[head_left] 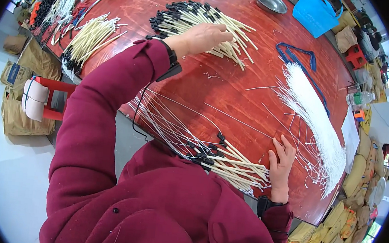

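My left hand (207,38) reaches over a pile of pale sticks with black ends (180,20). Its fingers are bent and close together above the sticks' plain ends; what lies under the fingertips is hidden. On the right, my right hand (283,164) rests on the table with its fingers apart. A single thin white string (238,119) runs across the wood to its index fingertip. Beside its thumb lies a smaller group of pale sticks (237,164) with black ends, from which long white strings (169,124) trail left over the table's near edge.
A thick bundle of loose white strings (318,132) lies at right, beside a dark blue strap (313,62). Another pile of sticks (90,38) is at far left. A metal bowl (270,1) and blue bag (317,14) stand far right. A red stool (58,95) is left of the table.
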`<state>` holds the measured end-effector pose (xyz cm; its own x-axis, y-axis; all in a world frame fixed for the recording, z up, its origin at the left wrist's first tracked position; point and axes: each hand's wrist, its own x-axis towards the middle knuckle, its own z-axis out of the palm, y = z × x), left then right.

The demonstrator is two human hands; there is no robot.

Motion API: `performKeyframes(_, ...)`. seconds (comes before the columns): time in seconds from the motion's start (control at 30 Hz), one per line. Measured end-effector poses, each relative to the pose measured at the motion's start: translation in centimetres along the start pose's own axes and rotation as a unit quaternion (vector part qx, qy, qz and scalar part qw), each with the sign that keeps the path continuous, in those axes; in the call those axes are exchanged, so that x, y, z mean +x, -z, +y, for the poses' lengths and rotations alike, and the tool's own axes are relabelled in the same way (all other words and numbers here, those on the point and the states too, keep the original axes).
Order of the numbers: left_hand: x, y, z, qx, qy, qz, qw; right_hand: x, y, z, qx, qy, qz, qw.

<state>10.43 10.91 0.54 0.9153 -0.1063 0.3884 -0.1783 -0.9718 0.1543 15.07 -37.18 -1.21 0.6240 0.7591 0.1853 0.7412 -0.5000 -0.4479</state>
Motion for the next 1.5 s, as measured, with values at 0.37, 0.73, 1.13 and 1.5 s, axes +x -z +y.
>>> performKeyframes(0.37, -3.4, 2.7, 5.4, -0.061, -0.047, 0.02, 0.997, -0.4, -0.2, 0.1, 0.001, -0.007, 0.005, 1.0)
performKeyframes(0.73, -12.5, 4.4, 9.0, -0.211, 0.13, -0.028, 0.968, 0.1, -0.4, 0.5, 0.009, 0.004, 0.017, 1.0)
performKeyframes(1.13, -13.6, 3.6, 10.8, -0.204, 0.175, -0.045, 0.962, -0.1, -0.5, 0.4, -0.001, 0.0, 0.02, 1.0)
performKeyframes(1.5, -13.1, 2.9, 11.1, -0.202, 0.164, -0.044, 0.964, -0.2, -0.6, 0.3, -0.003, 0.0, 0.02, 1.0)
